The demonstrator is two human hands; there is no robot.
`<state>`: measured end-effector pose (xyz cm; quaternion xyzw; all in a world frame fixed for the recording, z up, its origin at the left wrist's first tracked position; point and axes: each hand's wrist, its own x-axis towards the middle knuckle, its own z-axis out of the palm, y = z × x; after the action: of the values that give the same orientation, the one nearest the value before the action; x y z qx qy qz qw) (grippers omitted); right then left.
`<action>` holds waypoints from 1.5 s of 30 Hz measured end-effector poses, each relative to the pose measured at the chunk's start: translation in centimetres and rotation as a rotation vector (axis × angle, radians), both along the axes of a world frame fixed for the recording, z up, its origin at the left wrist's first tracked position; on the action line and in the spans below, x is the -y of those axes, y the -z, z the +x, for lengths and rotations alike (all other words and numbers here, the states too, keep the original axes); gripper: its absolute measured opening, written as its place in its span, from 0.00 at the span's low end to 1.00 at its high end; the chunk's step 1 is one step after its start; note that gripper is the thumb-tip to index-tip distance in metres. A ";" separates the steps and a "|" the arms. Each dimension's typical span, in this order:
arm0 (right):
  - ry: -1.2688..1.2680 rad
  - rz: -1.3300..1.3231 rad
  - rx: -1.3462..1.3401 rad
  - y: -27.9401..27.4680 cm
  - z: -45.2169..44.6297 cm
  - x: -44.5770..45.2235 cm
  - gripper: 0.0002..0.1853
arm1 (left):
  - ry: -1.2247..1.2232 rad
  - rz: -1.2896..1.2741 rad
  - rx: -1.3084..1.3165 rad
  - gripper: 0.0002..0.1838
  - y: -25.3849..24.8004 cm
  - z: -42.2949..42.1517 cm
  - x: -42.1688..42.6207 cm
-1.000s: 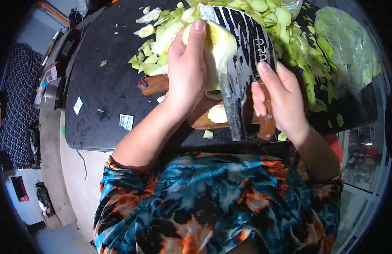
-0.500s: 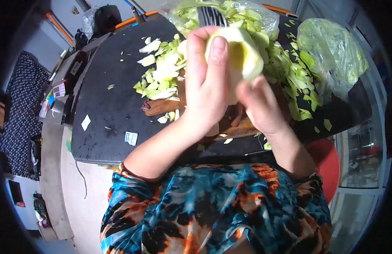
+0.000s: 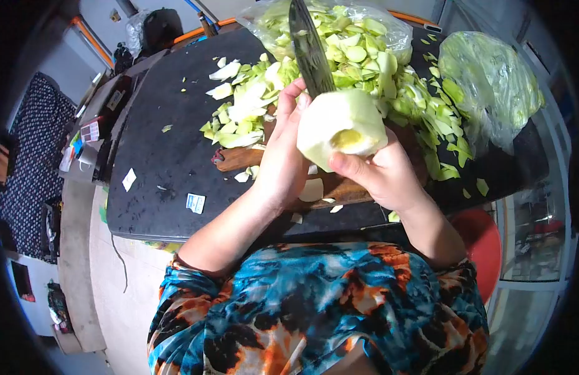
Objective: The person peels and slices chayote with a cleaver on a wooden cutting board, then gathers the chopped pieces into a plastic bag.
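Observation:
A peeled, pale-green fruit point(image 3: 339, 119) with a yellowish hollow at one end is held up over the table. My right hand point(image 3: 389, 172) grips it from below and the right, its thumb on the front near the hollow. From behind the fruit a knife point(image 3: 311, 53) points up, its dark blade wide and speckled; the handle is out of sight. My left hand point(image 3: 284, 150) is closed at the left of the fruit, fingers curled beside the base of the blade, apparently on the knife. Beneath both hands lies a wooden cutting board point(image 3: 239, 157), partly covered.
Green peelings and slices point(image 3: 246, 100) are heaped on the black table point(image 3: 155, 125). An open plastic bag point(image 3: 399, 37) of slices stands at the back, another filled plastic bag point(image 3: 489, 81) at the right. A red stool or basin point(image 3: 480, 247) shows below the table's right edge.
The fruit has come lower and turned, its hollow now facing down toward me. My right hand has closed on it, my left thumb has left its front, and more of the blade shows.

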<state>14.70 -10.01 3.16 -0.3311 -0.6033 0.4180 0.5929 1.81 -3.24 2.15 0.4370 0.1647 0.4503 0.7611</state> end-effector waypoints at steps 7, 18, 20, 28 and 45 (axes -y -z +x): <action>0.045 0.142 0.283 0.1 0.5 0.2 0.24 | -0.110 0.018 -0.020 0.21 -0.1 0.3 0.4; 0.060 -0.078 -0.132 1.8 4.7 2.0 0.25 | -0.511 0.608 -0.384 0.12 -4.4 -6.8 -1.9; 0.099 -0.041 -0.072 2.3 5.5 1.8 0.25 | -0.515 0.749 -0.503 0.10 -5.4 -7.8 -0.4; 0.138 -0.103 -0.071 1.7 5.5 1.6 0.22 | -0.442 1.230 -0.899 0.05 -5.9 -8.2 0.9; 0.205 -0.127 -0.056 2.0 5.4 2.1 0.24 | -0.353 1.186 -1.078 0.04 -7.8 -7.6 1.3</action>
<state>20.08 -12.14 1.15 -0.4162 -0.5218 0.4019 0.6269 -5.82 -4.52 9.92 0.8907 0.3086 0.3040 0.1379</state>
